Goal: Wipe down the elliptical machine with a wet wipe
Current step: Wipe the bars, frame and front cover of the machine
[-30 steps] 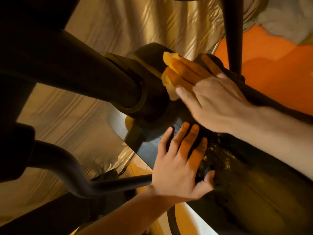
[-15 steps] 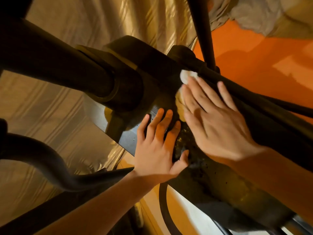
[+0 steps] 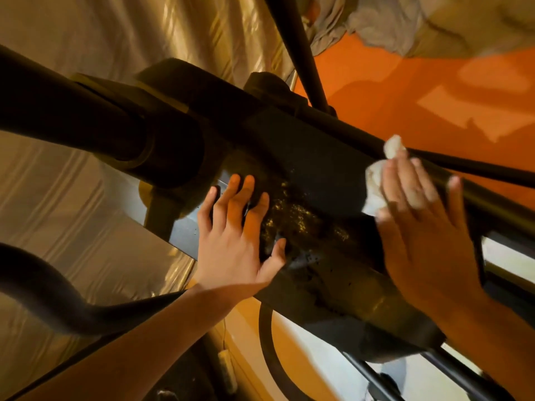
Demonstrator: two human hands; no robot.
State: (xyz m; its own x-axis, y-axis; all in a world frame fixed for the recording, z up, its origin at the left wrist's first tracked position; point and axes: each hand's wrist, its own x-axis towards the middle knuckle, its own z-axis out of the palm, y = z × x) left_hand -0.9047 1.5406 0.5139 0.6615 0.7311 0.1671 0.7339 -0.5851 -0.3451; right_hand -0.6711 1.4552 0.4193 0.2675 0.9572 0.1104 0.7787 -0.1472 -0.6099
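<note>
Left hand [image 3: 231,244] is laid flat, fingers spread, on the elliptical machine [image 3: 304,151], centre frame. Further up at right, well apart, the wet wipe [image 3: 375,183] is pressed under the straight fingers of the right hand [image 3: 419,230]. Machine body is aligned upper-left to lower-right.

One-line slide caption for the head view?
Person's right hand presses a wet wipe against the dark frame of the elliptical machine; left hand rests flat on it.
</note>
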